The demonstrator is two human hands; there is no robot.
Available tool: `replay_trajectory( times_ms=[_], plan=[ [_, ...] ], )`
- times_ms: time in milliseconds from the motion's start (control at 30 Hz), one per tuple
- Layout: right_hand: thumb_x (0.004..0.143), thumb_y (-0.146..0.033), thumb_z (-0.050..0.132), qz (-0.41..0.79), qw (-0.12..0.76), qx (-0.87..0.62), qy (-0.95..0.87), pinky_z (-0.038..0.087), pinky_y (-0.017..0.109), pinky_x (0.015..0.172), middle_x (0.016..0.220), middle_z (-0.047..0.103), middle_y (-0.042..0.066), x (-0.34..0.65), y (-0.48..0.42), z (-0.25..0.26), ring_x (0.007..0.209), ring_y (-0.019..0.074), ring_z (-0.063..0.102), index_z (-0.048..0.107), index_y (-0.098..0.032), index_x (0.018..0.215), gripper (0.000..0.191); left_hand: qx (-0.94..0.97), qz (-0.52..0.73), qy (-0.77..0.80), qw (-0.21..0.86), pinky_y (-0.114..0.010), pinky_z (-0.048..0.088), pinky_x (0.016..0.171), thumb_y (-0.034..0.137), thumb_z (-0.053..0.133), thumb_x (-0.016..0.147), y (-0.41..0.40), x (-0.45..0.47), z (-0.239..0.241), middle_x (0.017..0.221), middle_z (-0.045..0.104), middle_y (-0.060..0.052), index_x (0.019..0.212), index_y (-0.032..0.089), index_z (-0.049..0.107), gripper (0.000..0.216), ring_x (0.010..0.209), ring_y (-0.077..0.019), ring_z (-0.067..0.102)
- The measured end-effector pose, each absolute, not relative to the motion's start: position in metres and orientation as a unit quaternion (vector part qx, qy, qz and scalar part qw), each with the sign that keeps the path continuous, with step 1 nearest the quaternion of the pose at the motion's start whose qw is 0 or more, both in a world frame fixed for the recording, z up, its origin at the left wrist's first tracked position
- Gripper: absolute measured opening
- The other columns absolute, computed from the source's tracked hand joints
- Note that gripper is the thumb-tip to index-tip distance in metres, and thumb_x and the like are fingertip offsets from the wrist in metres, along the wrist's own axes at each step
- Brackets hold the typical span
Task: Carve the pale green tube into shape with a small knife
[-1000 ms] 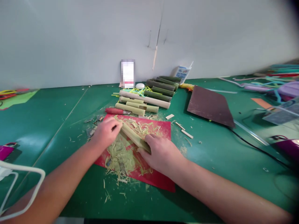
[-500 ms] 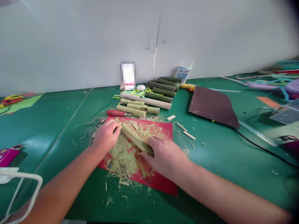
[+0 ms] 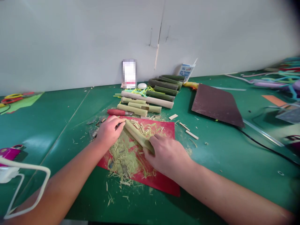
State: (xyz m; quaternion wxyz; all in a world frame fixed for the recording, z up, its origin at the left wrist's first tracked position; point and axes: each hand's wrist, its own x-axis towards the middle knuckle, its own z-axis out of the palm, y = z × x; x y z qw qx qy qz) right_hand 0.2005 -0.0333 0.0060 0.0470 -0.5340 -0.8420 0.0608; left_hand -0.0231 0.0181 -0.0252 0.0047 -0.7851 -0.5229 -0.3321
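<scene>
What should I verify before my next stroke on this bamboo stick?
1. Right hand clamped on the near end of the bamboo stick: ok.
2. Stick lying over the red mat, not the bare green table: ok.
3. What the left hand holds at the stick's far end: cannot tell; something dark shows by the thumb.
4. Mat free of debris: not ok; shavings are heaped under and beside the stick.
5. Red-handled knife out of both hands' way: ok; it lies beyond the mat's far edge.
</scene>
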Motion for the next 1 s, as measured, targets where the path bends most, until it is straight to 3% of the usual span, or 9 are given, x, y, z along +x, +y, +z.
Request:
replay_trajectory(
  times_ms=[200,400,500,633,767,900,1000],
  plan=[
    [0.081,-0.035,0.049,0.092,0.055,-0.523,-0.845,0.027,0.028,0.049,0.08,0.058,0.003,0.198,-0.035,0.001,0.065,0.015,0.056,0.053,-0.018,0.084,0.017,-0.851,-0.277,-0.44,-0.078,-0.026,0.046,0.069,0.022,0.047,0.089,-0.005,0.0,-0.02,0.081,0.062,-0.005,0.088,0.015,0.064,0.019,0.075,-0.0142,0.058],
    [0.081,-0.034,0.048,0.097,0.062,-0.531,-0.84,0.027,0.028,0.05,0.08,0.058,0.003,0.196,-0.036,0.002,0.066,0.0152,0.056,0.053,-0.018,0.082,0.017,-0.813,-0.322,-0.485,-0.021,-0.027,0.045,0.069,0.024,0.047,0.089,-0.004,-0.004,-0.021,0.075,0.06,-0.004,0.077,0.015,0.062,0.021,0.072,-0.0144,0.056],
    [0.081,-0.033,0.049,0.102,0.055,-0.528,-0.841,0.027,0.027,0.05,0.08,0.058,0.003,0.197,-0.035,0.003,0.066,0.0148,0.056,0.052,-0.018,0.083,0.015,-0.855,-0.261,-0.441,-0.086,-0.025,0.044,0.065,0.024,0.045,0.091,-0.007,-0.003,-0.021,0.078,0.06,-0.004,0.086,0.017,0.063,0.02,0.07,-0.0127,0.056],
    [0.082,-0.036,0.048,0.097,0.053,-0.528,-0.842,0.027,0.028,0.05,0.079,0.058,0.003,0.197,-0.035,0.003,0.066,0.0156,0.056,0.052,-0.018,0.084,0.018,-0.809,-0.325,-0.489,-0.017,-0.028,0.045,0.07,0.024,0.049,0.088,-0.007,-0.004,-0.022,0.077,0.06,-0.005,0.08,0.015,0.063,0.019,0.073,-0.0149,0.056],
    [0.081,-0.034,0.049,0.094,0.044,-0.527,-0.843,0.027,0.028,0.049,0.08,0.058,0.003,0.196,-0.036,0.002,0.065,0.0154,0.056,0.053,-0.018,0.085,0.017,-0.859,-0.25,-0.439,-0.08,-0.025,0.045,0.066,0.023,0.044,0.091,-0.008,-0.004,-0.021,0.082,0.061,-0.004,0.092,0.017,0.063,0.02,0.072,-0.0128,0.056],
    [0.081,-0.035,0.049,0.086,0.048,-0.528,-0.844,0.028,0.028,0.049,0.082,0.059,0.004,0.195,-0.037,0.003,0.067,0.0168,0.058,0.053,-0.018,0.085,0.018,-0.817,-0.306,-0.488,-0.004,-0.027,0.044,0.067,0.023,0.048,0.089,-0.007,-0.004,-0.02,0.073,0.059,-0.003,0.076,0.016,0.062,0.02,0.072,-0.0143,0.056],
    [0.082,-0.032,0.049,0.086,0.045,-0.523,-0.847,0.029,0.028,0.049,0.082,0.059,0.003,0.195,-0.037,0.004,0.067,0.0168,0.058,0.053,-0.018,0.086,0.016,-0.859,-0.249,-0.441,-0.075,-0.024,0.044,0.065,0.023,0.045,0.09,-0.007,-0.004,-0.02,0.08,0.06,-0.003,0.084,0.016,0.063,0.02,0.07,-0.012,0.056]
  ],
)
